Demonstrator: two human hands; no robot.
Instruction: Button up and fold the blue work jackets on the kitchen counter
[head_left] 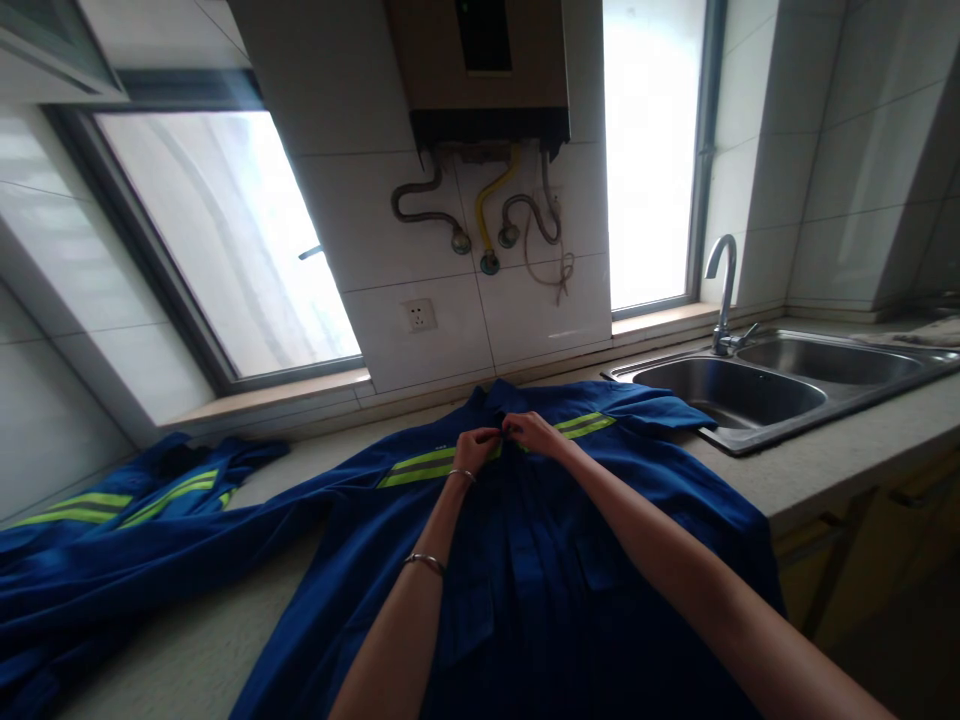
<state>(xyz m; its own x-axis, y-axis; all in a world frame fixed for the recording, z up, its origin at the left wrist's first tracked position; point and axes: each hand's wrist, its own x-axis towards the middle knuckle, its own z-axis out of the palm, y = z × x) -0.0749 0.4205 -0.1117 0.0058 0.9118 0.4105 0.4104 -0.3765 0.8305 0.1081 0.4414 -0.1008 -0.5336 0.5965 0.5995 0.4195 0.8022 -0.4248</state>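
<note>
A blue work jacket (547,540) with yellow-green and grey reflective stripes lies spread on the counter, collar toward the wall. My left hand (477,450) pinches the front edge of the jacket just below the collar. Right beside it, my right hand (528,432) is also closed on the front opening, its fingertips nearly touching the left ones. Whatever small fastener may sit between the fingers is hidden. One jacket sleeve stretches out to the left, and the other reaches the sink's edge.
More blue clothing with reflective stripes (112,500) lies bunched at the left on the counter (202,625). A double steel sink (817,395) with a tap (724,290) stands to the right. A water heater (487,70) with hoses hangs on the wall between two windows.
</note>
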